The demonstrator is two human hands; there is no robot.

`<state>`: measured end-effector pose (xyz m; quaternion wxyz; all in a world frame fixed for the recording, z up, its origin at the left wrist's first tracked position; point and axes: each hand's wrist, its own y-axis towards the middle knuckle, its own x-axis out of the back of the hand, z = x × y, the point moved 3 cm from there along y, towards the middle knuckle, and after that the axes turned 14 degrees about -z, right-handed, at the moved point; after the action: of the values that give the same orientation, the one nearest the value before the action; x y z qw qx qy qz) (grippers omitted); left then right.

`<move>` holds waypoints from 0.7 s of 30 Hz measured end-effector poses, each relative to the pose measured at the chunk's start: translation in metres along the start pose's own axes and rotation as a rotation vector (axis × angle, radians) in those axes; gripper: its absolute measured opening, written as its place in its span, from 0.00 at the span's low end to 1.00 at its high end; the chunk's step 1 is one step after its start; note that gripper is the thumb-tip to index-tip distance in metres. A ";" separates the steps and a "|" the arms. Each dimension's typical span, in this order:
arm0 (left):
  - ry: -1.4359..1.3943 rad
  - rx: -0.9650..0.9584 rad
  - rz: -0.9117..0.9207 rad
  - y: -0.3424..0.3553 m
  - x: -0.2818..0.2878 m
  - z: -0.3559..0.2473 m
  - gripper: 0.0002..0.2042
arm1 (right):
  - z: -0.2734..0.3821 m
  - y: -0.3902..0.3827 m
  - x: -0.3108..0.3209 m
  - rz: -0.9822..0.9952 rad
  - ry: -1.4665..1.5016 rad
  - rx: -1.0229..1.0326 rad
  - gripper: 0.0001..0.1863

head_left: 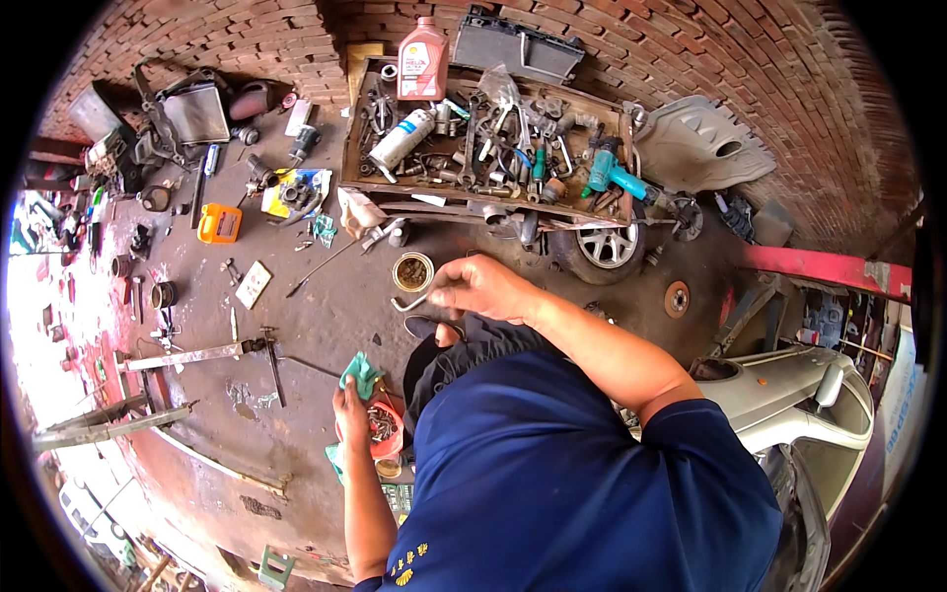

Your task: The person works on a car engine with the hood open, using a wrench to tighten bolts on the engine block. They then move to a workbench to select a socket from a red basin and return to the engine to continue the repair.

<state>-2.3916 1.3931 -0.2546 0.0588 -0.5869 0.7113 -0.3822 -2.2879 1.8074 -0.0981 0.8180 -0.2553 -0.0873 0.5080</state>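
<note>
The right hand (pixel 472 285) is pinching a bent rod (pixel 407 305) near the tin (pixel 412 289), and the left hand (pixel 348 407) is gripping a green rag (pixel 363 375) just beside a red bowl (pixel 399 434), where small metal parts (pixel 381 424) are lying. The work is looking unfinished to me, with rod and rag both being in hand; how much is done and how much is waiting, I cannot tell

Bent rod (pixel 406 309): mid-frame, end hidden by right hand (pixel 483 286).
Red bowl (pixel 397 436): lower centre, contents too small to tell.
</note>
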 end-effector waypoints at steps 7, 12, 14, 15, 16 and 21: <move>-0.294 -0.044 0.157 -0.092 -0.077 -0.181 0.11 | 0.039 0.023 -0.032 0.266 -0.279 -0.025 0.14; -0.102 -0.321 0.070 -0.107 -0.117 -0.210 0.11 | 0.027 0.061 -0.023 0.421 -0.292 0.219 0.15; -0.030 -0.226 0.047 -0.114 -0.130 -0.220 0.12 | 0.030 0.069 -0.007 0.546 -0.275 0.179 0.16; -0.018 -0.218 0.044 -0.117 -0.140 -0.223 0.12 | 0.033 0.072 0.003 0.550 -0.263 0.172 0.16; -0.017 -0.200 0.032 -0.120 -0.152 -0.224 0.12 | 0.034 0.075 0.015 0.556 -0.288 0.189 0.16; -0.042 -0.118 -0.005 -0.119 -0.210 -0.243 0.12 | 0.035 0.103 0.064 0.643 -0.269 0.181 0.16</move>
<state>-2.3629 1.6905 -0.0881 0.0379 -0.5990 0.7297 -0.3275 -2.3527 1.9115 -0.1283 0.6170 -0.1272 -0.0640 0.7740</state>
